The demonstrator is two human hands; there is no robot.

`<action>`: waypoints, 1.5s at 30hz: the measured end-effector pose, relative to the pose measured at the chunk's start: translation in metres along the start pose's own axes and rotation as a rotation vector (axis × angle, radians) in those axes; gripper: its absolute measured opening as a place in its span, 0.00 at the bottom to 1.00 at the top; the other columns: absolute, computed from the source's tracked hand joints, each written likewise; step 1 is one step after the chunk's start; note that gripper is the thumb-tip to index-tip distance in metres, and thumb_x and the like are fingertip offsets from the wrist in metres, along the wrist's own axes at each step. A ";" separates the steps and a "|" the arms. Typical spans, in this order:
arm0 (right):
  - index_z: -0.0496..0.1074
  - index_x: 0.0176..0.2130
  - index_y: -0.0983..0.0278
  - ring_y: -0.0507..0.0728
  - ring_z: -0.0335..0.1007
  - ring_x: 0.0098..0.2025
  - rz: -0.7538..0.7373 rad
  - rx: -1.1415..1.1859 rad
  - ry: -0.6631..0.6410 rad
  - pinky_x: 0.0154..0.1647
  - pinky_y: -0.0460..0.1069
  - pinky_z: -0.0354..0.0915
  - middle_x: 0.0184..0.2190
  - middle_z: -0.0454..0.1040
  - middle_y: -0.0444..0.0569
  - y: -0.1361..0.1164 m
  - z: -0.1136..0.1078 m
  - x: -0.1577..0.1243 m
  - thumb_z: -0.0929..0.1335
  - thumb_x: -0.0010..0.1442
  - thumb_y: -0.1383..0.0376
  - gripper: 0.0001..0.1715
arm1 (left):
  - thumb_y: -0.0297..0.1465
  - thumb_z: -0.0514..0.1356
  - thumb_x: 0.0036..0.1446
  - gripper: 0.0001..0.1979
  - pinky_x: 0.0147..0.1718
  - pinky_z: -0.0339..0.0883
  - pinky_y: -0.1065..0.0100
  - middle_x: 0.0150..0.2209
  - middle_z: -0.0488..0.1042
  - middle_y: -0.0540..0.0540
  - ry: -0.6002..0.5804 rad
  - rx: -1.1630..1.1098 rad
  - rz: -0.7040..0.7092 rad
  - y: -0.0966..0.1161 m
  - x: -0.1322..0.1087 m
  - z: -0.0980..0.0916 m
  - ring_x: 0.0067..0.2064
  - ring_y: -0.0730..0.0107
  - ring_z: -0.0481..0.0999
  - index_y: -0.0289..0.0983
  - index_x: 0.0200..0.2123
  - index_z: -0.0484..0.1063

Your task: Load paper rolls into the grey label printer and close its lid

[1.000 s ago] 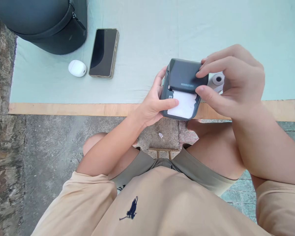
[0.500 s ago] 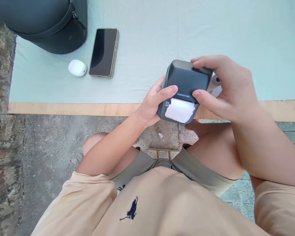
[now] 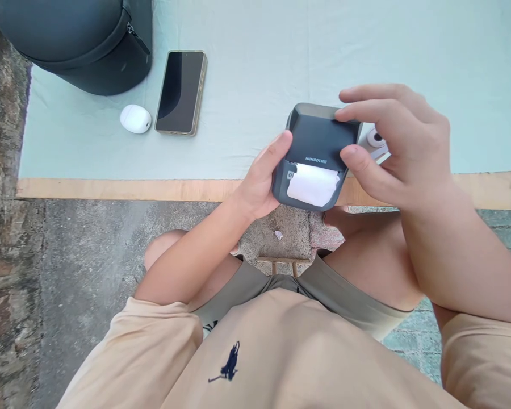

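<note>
A dark grey label printer (image 3: 323, 133) marked NIIMBOT is held over the table's front edge. A torn white piece of paper (image 3: 313, 186) shows at its front, below the lid. My left hand (image 3: 262, 179) grips the printer's left side, thumb along the edge and the other fingers mostly hidden beneath. At the right side, my right hand (image 3: 409, 142) has its fingers apart. Its thumb and a fingertip are by the lid's right edge; whether they touch it I cannot tell. Behind that hand, a white paper roll (image 3: 375, 138) lies partly covered on the table.
A phone (image 3: 181, 92) and a white earbud case (image 3: 135, 119) lie on the cloth-covered table (image 3: 247, 85). A black zippered case (image 3: 97, 51) stands at the back left. The table's bare wooden edge (image 3: 132, 189) faces me. A paper scrap (image 3: 279, 234) is on the ground.
My right hand has loosened and shifted slightly right, its fingers spreading from the lid. My left thumb has drawn back from the lid to the printer's left edge.
</note>
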State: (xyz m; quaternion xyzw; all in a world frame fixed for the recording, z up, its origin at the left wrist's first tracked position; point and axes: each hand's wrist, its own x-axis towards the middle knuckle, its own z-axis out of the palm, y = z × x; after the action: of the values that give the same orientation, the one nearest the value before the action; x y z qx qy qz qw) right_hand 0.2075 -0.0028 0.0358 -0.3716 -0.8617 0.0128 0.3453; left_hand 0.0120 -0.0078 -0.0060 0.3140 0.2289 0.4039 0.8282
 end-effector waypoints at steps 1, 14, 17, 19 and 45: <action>0.68 0.51 0.57 0.63 0.75 0.54 0.003 0.005 0.016 0.50 0.60 0.73 0.53 0.75 0.53 0.000 0.001 0.000 0.66 0.62 0.62 0.17 | 0.46 0.50 0.64 0.20 0.58 0.74 0.57 0.47 0.80 0.49 0.021 -0.018 -0.014 -0.001 0.002 -0.001 0.64 0.56 0.71 0.40 0.46 0.72; 0.64 0.58 0.56 0.63 0.74 0.56 -0.043 0.056 -0.066 0.51 0.58 0.73 0.55 0.74 0.53 -0.003 -0.003 0.000 0.70 0.59 0.56 0.29 | 0.37 0.46 0.66 0.16 0.59 0.72 0.55 0.39 0.80 0.49 0.244 -0.107 -0.041 -0.003 0.005 0.000 0.59 0.59 0.76 0.39 0.39 0.73; 0.61 0.60 0.54 0.63 0.73 0.57 -0.039 0.047 -0.104 0.54 0.59 0.72 0.56 0.73 0.51 -0.004 -0.004 0.001 0.71 0.57 0.51 0.34 | 0.35 0.47 0.65 0.15 0.59 0.72 0.55 0.39 0.80 0.50 0.226 -0.121 -0.039 -0.001 0.005 0.002 0.58 0.60 0.76 0.39 0.38 0.73; 0.62 0.59 0.54 0.63 0.72 0.57 -0.030 0.029 -0.082 0.54 0.58 0.72 0.56 0.72 0.52 -0.003 -0.005 0.002 0.71 0.57 0.50 0.34 | 0.35 0.46 0.65 0.16 0.59 0.72 0.56 0.39 0.80 0.50 0.189 -0.136 -0.037 0.000 0.004 0.003 0.60 0.60 0.75 0.39 0.38 0.72; 0.71 0.47 0.55 0.49 0.56 0.19 0.159 -0.306 -0.314 0.19 0.47 0.41 0.22 0.68 0.42 -0.004 -0.008 -0.002 0.66 0.59 0.51 0.19 | 0.47 0.61 0.58 0.21 0.36 0.74 0.68 0.44 0.78 0.49 0.061 0.198 -0.034 -0.001 -0.001 0.007 0.47 0.62 0.81 0.43 0.51 0.69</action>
State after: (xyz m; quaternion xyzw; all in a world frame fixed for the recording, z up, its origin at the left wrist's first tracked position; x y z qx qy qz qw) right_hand 0.2105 -0.0092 0.0421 -0.4796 -0.8649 -0.0331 0.1444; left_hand 0.0165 -0.0111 -0.0021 0.3778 0.2981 0.3745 0.7926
